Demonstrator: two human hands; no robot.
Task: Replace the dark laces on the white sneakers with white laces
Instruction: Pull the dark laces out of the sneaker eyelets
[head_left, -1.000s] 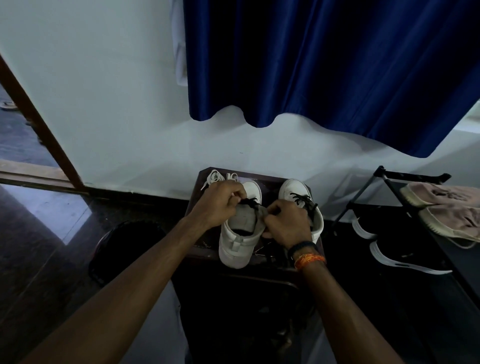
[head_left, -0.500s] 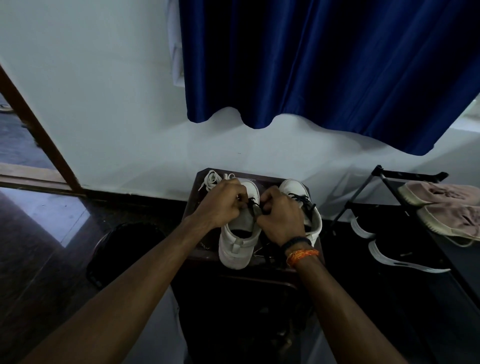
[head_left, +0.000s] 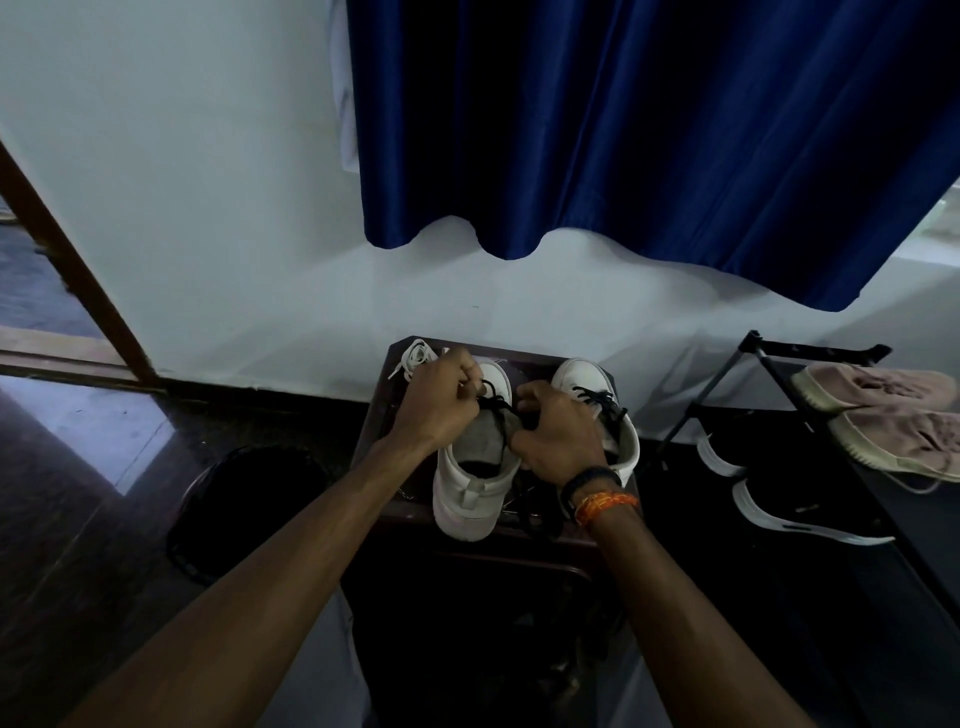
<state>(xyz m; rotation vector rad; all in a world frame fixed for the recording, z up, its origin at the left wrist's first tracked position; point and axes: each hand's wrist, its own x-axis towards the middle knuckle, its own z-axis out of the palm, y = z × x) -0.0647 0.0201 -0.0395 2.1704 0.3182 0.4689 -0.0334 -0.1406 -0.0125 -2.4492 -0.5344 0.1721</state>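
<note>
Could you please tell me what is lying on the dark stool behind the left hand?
A bundle of white laces lies at the stool's far left corner, beside the left sneaker's toe. The left hand covers part of it.

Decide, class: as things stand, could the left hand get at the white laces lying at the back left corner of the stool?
Probably yes. The white laces lie just beyond the left hand with nothing between them, but that hand is pinching the dark lace on the left sneaker and would have to let go first.
</note>
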